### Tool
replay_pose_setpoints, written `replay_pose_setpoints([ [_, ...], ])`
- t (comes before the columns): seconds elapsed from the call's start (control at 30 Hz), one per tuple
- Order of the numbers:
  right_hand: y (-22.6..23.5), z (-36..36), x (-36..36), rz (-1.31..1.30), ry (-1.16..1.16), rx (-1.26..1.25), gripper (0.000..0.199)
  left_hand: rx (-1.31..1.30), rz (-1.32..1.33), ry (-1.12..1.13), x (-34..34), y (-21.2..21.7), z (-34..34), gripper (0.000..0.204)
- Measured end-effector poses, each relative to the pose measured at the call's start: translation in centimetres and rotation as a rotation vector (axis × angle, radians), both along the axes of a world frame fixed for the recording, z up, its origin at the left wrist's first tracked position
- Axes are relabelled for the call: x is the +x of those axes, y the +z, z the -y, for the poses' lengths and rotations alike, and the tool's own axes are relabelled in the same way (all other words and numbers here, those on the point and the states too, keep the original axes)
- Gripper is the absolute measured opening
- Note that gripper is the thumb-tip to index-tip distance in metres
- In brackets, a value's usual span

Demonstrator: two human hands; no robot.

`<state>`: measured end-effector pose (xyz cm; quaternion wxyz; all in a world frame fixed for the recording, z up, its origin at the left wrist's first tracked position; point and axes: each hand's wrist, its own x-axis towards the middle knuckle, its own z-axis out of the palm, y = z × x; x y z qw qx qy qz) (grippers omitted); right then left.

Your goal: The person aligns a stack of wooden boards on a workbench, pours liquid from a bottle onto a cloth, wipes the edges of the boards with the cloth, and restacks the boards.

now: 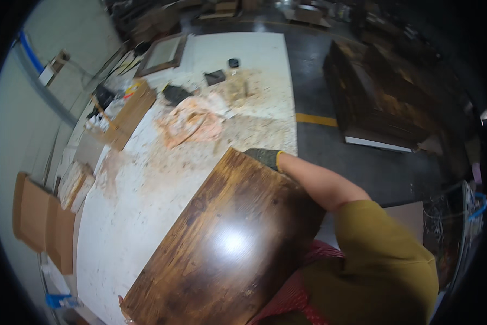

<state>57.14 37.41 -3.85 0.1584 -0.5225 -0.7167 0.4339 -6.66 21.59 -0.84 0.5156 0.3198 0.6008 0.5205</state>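
Note:
A dark brown wooden panel [216, 254] with a glossy, grainy face slants across the front of the white worktable [124, 233], close against my body. At its far end, my right hand [263, 157], in a grey glove with a yellow cuff, is closed on the edge; most of its fingers are hidden behind the wood. Only a few bare fingertips of my left hand [123, 306] show, curled round the panel's near left corner. Beyond the panel lies a crumpled, orange-stained cloth [192, 120]. A dark glove [176, 95] lies behind that cloth.
A framed piece [161, 55] rests at the table's far left, near an open cardboard box [128, 116] of odds and ends. Another open carton [43, 219] stands at the left edge. Dark wooden pieces [373, 103] are stacked on the floor to the right.

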Motion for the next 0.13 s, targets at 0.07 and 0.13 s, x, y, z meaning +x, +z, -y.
replay_pose_setpoints([
  [0.07,-2.1,0.4,0.5,-0.105,-0.204,0.066,0.040,0.006,-0.112,-0.004,2.2,1.4,-1.4,0.079],
  [0.13,-6.0,-0.3,1.2,-0.346,-0.523,0.211,0.042,0.016,-0.190,-0.024,4.7,2.0,-3.3,0.079],
])
